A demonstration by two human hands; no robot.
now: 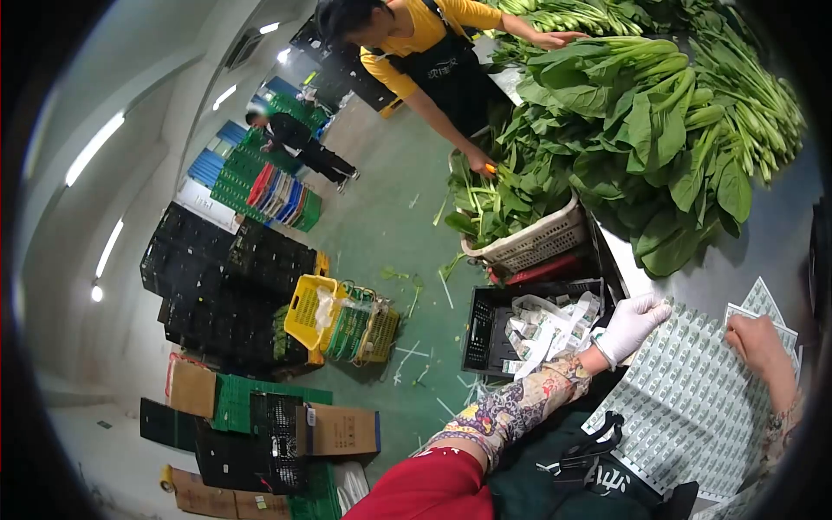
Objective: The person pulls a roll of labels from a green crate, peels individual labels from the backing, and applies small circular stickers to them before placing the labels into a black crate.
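At the left of the frame, black perforated plastic crates [195, 299] stand in interlocking stacks, presumably nested to save floor space. Right of them, a rigid yellow crate [305, 310] leans against green and yellow ones on the smooth green floor [390, 225]. At centre right, a black bin [479, 342] holds loose, flat white paper strips [559, 328]; its position beside the work area suggests use as a waste receptacle. Above it, a slotted beige crate [539, 236] contains broad-leaved greens; a co-worker in yellow sleeves [397, 80] reaches into it with one hand [481, 162]. The left hand [635, 328], in a thin white glove, grips the upper left edge of a label sheet [693, 390], which is located at lower right, in front of the dark apron [542, 472]. The sheet is flexible, lightly creased, and printed in regular small rows; the hold at its edge probably keeps the face accessible. Above, a heap of glossy leaves and pale, ribbed stems [641, 113] covers part of the smooth metal tabletop [767, 247]. The right hand [760, 347], bare, has its fingers curled closed and appears to grip the sheet's upper right edge, presumably holding it spread. Further printed sheets [765, 303] lie just beyond it.
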